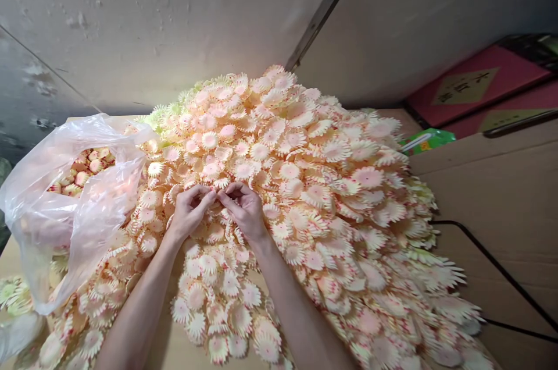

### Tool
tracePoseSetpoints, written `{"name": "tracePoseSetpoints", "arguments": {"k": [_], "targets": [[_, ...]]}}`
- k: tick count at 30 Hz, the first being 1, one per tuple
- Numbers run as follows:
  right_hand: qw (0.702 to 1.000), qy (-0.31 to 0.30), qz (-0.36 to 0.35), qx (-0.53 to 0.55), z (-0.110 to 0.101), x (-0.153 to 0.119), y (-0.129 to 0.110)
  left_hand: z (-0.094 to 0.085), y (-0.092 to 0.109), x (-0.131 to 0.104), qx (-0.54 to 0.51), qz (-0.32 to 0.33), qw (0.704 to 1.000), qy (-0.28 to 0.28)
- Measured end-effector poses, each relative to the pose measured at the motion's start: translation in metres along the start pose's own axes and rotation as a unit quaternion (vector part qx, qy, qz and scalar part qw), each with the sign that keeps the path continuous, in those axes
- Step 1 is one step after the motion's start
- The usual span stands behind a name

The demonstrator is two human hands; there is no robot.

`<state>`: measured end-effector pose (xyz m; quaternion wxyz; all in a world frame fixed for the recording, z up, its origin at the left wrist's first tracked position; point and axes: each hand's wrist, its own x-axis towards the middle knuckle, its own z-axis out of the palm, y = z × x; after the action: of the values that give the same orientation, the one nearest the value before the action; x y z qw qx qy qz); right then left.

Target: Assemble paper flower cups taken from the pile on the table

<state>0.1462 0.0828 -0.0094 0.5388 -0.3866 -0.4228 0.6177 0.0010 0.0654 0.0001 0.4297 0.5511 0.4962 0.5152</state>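
Fingers drawn close at the tips, the left hand and right hand meet over the heap of pale pink flower discs, which spreads beneath and around them across the tabletop, though whether they grip anything I can't tell! Crowding the left, a cloudy plastic bag of red-tipped buds sprawls against the flowers, while cardboard walls off the right, a green packet at its edge. Beyond, red boxes carry yellowish labels, dark Chinese characters too tilted to read surely.
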Motion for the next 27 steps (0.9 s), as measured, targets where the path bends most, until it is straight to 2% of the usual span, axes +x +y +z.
{"name": "tracePoseSetpoints", "arguments": {"k": [3, 8, 12, 16, 20, 27], "targets": [[1.0, -0.003, 0.003, -0.002, -0.0003, 0.0006, 0.0002, -0.0015, -0.0001, 0.0001, -0.038, -0.018, 0.999, -0.009], [0.998, 0.037, -0.011, 0.05, -0.0052, 0.0029, -0.002, -0.0052, 0.0005, 0.0022, -0.118, -0.018, 0.992, 0.03], [0.997, 0.033, -0.013, 0.064, -0.0071, 0.0042, -0.0013, -0.0052, 0.0004, 0.004, -0.147, -0.027, 0.989, 0.01], [0.999, 0.013, -0.015, 0.039, -0.0044, 0.0043, 0.0038, -0.0066, -0.0014, 0.0043, -0.135, -0.038, 0.99, -0.008], [0.999, 0.027, -0.036, 0.015, -0.0014, 0.0024, 0.004, -0.0058, -0.0013, 0.003, -0.124, -0.045, 0.991, -0.008], [0.998, -0.01, -0.059, -0.007, 0.0015, -0.0016, -0.0002, -0.0026, 0.0021, 0.0024, -0.09, -0.03, 0.994, 0.054]]}}
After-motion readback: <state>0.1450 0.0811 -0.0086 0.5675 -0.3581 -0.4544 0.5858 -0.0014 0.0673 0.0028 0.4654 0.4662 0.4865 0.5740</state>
